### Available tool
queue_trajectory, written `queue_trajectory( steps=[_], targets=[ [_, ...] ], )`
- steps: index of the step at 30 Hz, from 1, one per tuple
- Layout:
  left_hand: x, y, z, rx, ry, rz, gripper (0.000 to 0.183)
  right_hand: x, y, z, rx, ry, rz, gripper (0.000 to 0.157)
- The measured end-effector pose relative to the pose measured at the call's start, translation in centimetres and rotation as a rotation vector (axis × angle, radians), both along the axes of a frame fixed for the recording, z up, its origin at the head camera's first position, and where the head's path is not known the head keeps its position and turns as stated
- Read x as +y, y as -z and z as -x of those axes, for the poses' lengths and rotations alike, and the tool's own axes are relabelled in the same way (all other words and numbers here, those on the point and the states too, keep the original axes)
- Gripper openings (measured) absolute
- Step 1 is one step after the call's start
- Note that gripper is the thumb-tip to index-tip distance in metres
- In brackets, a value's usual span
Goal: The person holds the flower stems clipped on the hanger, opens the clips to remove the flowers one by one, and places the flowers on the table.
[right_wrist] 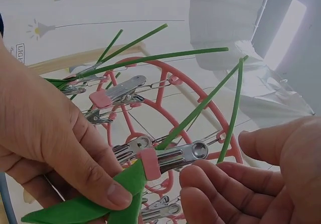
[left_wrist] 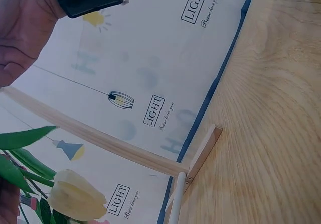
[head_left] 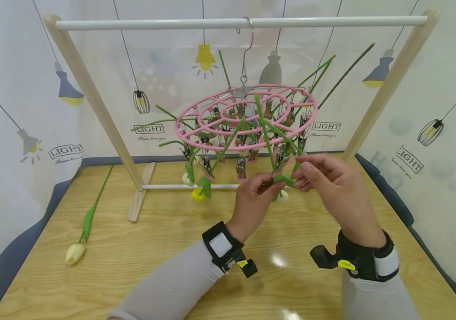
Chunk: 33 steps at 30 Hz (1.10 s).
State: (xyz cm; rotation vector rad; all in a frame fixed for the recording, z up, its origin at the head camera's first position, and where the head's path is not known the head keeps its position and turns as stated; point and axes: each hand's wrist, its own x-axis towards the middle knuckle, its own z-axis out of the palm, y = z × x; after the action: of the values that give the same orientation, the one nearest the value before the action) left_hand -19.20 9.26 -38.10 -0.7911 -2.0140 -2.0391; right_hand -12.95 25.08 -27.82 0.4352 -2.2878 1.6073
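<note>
A pink round clip hanger [head_left: 238,145] hangs by its hook, and several artificial tulips are clipped to it head down. At its front right, my left hand [head_left: 250,200] pinches a green leaf [right_wrist: 128,181] and stem just below a metal clip [right_wrist: 183,154] with a pink tip. That clip sits on the stem. A cream tulip head [left_wrist: 75,196] hangs below, partly hidden in the head view. My right hand [right_wrist: 266,184] is beside the clip, its fingers loosely bent and the thumb apart from them, with nothing held.
A wooden stand with a white top bar [head_left: 152,25] carries the hanger. On the table [head_left: 164,266], a loose cream tulip [head_left: 75,253] lies at the left. A yellow flower [head_left: 198,194] hangs left of my hands. Green stems poke up through the hanger rings.
</note>
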Motion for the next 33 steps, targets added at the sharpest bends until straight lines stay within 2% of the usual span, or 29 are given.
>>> queue_trajectory(
  steps=[6, 12, 15, 19, 27, 30, 33],
  targets=[
    [-0.4, 0.2, -0.1, 0.038, -0.012, -0.018, 0.024, -0.3, 0.4, 0.3, -0.014, 0.022, -0.033, 0.028],
    [-0.8, 0.2, -0.3, 0.074, -0.020, -0.007, 0.021, -0.6, 1.1, 1.0, -0.009, 0.080, -0.136, 0.031],
    [-1.0, 0.3, -0.4, 0.077, -0.018, 0.002, 0.021, -0.9, 1.4, 1.3, 0.002, 0.080, -0.154, 0.035],
    [-1.3, 0.0, -0.8, 0.066, -0.018, 0.024, 0.021, -1.4, 2.0, 1.8, -0.015, 0.021, -0.072, 0.041],
    [-2.6, -2.2, -2.7, 0.045, -0.028, 0.043, 0.017, -3.1, 3.3, 2.6, -0.067, -0.119, 0.197, 0.040],
    [-2.9, -2.3, -2.9, 0.063, -0.031, 0.036, 0.016, -3.6, 3.5, 2.8, -0.068, -0.158, 0.276, 0.040],
    [-3.1, -2.1, -2.8, 0.086, -0.031, 0.033, 0.013, -3.9, 3.7, 2.9, -0.058, -0.155, 0.302, 0.038]
  ],
)
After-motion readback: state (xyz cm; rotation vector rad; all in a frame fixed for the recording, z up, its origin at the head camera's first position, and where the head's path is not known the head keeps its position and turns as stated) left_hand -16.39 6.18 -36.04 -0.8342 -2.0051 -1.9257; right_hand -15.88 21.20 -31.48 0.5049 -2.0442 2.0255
